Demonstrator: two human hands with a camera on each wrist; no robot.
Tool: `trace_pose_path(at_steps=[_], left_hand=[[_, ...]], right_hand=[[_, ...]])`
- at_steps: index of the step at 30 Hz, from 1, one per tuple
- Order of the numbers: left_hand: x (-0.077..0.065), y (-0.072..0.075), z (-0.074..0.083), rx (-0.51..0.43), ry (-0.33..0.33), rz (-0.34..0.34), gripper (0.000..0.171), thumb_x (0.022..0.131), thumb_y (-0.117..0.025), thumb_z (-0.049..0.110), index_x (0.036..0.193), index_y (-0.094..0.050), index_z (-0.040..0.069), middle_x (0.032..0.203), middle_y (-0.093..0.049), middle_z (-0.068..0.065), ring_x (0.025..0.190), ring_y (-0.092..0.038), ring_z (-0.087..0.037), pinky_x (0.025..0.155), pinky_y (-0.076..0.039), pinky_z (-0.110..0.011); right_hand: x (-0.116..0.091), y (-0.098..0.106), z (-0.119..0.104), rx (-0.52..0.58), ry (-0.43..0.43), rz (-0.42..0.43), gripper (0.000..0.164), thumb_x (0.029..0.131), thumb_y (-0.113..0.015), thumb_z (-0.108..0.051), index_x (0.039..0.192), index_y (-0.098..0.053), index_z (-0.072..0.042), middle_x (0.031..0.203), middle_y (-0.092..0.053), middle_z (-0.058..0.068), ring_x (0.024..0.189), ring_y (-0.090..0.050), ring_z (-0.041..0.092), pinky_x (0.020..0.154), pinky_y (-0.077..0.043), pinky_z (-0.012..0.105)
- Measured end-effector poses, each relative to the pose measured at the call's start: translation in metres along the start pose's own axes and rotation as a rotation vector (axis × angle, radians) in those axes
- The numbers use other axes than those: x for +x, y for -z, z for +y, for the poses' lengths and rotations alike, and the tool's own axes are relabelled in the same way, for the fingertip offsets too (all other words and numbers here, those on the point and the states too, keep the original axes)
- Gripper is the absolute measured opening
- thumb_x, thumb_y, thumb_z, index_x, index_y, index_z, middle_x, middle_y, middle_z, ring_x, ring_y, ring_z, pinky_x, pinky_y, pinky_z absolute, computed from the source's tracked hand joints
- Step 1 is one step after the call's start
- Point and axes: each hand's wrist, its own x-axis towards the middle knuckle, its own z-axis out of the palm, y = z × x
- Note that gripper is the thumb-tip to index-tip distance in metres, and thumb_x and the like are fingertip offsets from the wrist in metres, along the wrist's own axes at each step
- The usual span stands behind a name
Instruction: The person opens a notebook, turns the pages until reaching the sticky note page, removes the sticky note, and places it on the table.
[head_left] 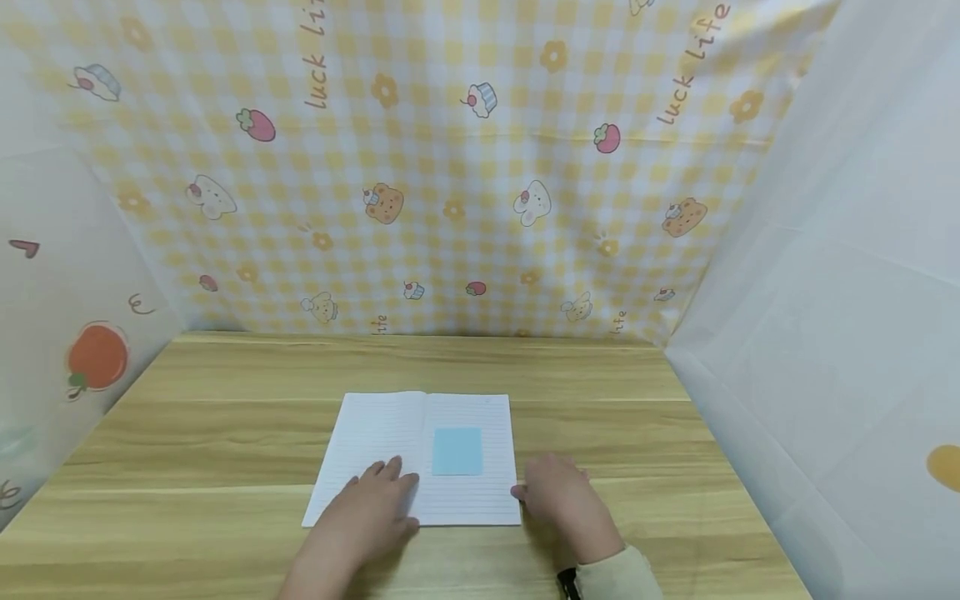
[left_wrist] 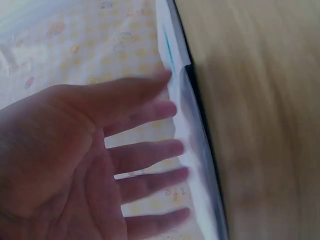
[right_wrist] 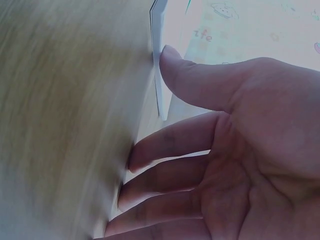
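Note:
An open notebook (head_left: 382,421) with lined white pages lies on the wooden table. On its right page is a square light-blue sticky note (head_left: 457,452). My left hand (head_left: 370,510) rests across the lower left page, its fingers spread and nearly straight. In the left wrist view the fingertips (left_wrist: 175,146) meet the white page. My right hand (head_left: 558,500) is at the notebook's lower right edge. The right wrist view shows its thumb (right_wrist: 172,62) at the page edge and its other fingers (right_wrist: 170,142) reaching down to the tabletop. Neither hand grips anything.
The wooden table (head_left: 247,433) extends around the notebook. A yellow checked curtain (head_left: 450,150) with cartoon prints hangs behind it, and pale sheets close off the left and right sides. A black strap (head_left: 568,582) shows by the right sleeve (head_left: 621,575).

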Motion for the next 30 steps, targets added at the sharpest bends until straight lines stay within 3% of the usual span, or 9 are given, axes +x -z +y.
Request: trace_pose_path(at_steps=[3,5,10,13,18,25,30], left_hand=[[0.002,-0.001,0.003,-0.026,0.009,-0.020,0.074,0.083,-0.091,0.032,0.144,-0.063,0.002,0.161,-0.050,-0.026,0.151,-0.043,-0.053,0.117,-0.038,-0.076],[0.003,-0.003,0.004,-0.036,0.017,-0.033,0.079,0.080,-0.093,0.030,0.147,-0.061,0.001,0.163,-0.049,-0.026,0.152,-0.042,-0.053,0.117,-0.040,-0.074],[0.005,-0.005,0.006,-0.037,0.032,-0.055,0.077,0.079,-0.093,0.025,0.145,-0.062,0.000,0.159,-0.052,-0.027,0.148,-0.046,-0.055,0.117,-0.045,-0.068],[0.007,-0.005,0.007,-0.027,0.028,-0.062,0.075,0.080,-0.092,0.024,0.145,-0.063,-0.001,0.158,-0.053,-0.029,0.147,-0.047,-0.056,0.117,-0.045,-0.067],[0.008,-0.004,0.009,-0.016,0.026,-0.074,0.074,0.080,-0.093,0.022,0.144,-0.063,-0.001,0.158,-0.053,-0.028,0.147,-0.047,-0.056,0.116,-0.046,-0.068],[0.010,-0.004,0.010,-0.020,0.020,-0.078,0.073,0.079,-0.093,0.020,0.142,-0.064,-0.002,0.156,-0.055,-0.029,0.145,-0.048,-0.057,0.116,-0.045,-0.068],[0.011,-0.007,0.012,-0.011,0.030,-0.087,0.074,0.079,-0.093,0.020,0.143,-0.064,-0.002,0.157,-0.053,-0.030,0.145,-0.048,-0.057,0.113,-0.047,-0.071]], right_hand=[[-0.001,0.001,0.000,-0.003,0.012,0.008,0.034,0.097,-0.077,-0.028,0.088,-0.074,0.005,0.113,-0.076,0.029,0.117,-0.065,0.061,0.097,-0.044,0.089],[-0.001,0.001,-0.001,-0.008,0.019,0.014,0.033,0.097,-0.078,-0.027,0.087,-0.073,0.004,0.110,-0.076,0.028,0.115,-0.067,0.059,0.095,-0.045,0.088],[-0.002,0.003,-0.001,-0.004,0.029,0.020,0.030,0.096,-0.079,-0.024,0.084,-0.073,0.003,0.105,-0.077,0.025,0.109,-0.070,0.055,0.094,-0.048,0.086],[-0.002,0.005,0.000,0.015,0.033,0.004,0.030,0.095,-0.079,-0.023,0.080,-0.070,0.000,0.091,-0.074,0.018,0.094,-0.071,0.042,0.094,-0.052,0.081],[-0.003,0.008,0.001,0.031,0.049,-0.025,0.032,0.095,-0.080,-0.023,0.072,-0.065,-0.005,0.070,-0.056,0.005,0.068,-0.052,0.023,0.084,-0.059,0.063],[-0.004,0.007,0.002,0.039,0.050,-0.034,0.032,0.094,-0.080,-0.023,0.073,-0.065,-0.005,0.066,-0.050,0.003,0.062,-0.044,0.018,0.063,-0.046,0.037],[-0.005,0.008,0.003,0.049,0.060,-0.036,0.034,0.094,-0.080,-0.022,0.069,-0.063,-0.007,0.063,-0.045,0.000,0.058,-0.040,0.016,0.055,-0.037,0.030]])
